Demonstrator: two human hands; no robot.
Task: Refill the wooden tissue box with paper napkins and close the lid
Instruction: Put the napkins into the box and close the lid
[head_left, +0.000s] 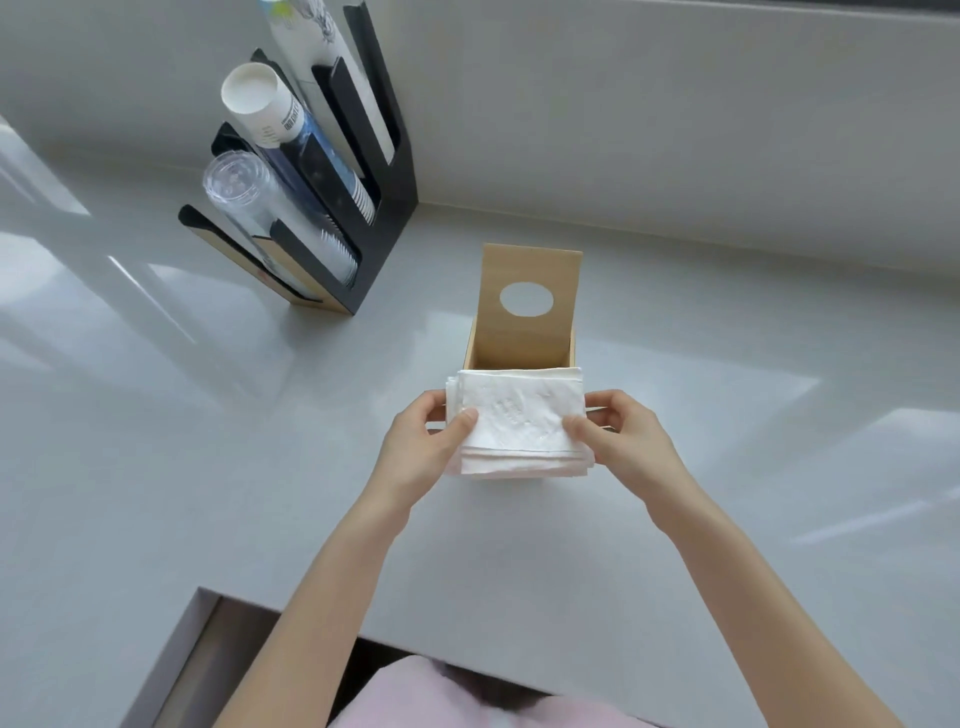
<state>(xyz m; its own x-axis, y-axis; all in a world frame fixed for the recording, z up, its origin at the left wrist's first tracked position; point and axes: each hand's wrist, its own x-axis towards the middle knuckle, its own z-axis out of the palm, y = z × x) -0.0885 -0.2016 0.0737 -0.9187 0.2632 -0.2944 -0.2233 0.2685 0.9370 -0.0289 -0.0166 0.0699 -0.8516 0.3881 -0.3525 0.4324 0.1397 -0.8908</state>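
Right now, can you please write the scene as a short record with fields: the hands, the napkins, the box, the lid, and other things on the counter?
left hand: grips the left side of the napkin stack
right hand: grips the right side of the stack
napkins: white folded stack, held over the near part of the box, not yet down inside
box: wooden, open, on the counter
lid: raised upright at the far side, with an oval hole
cup holder: black, far left, holds paper and clear cups

Both hands (423, 441) (631, 436) pinch inward, fingers apparently curled.
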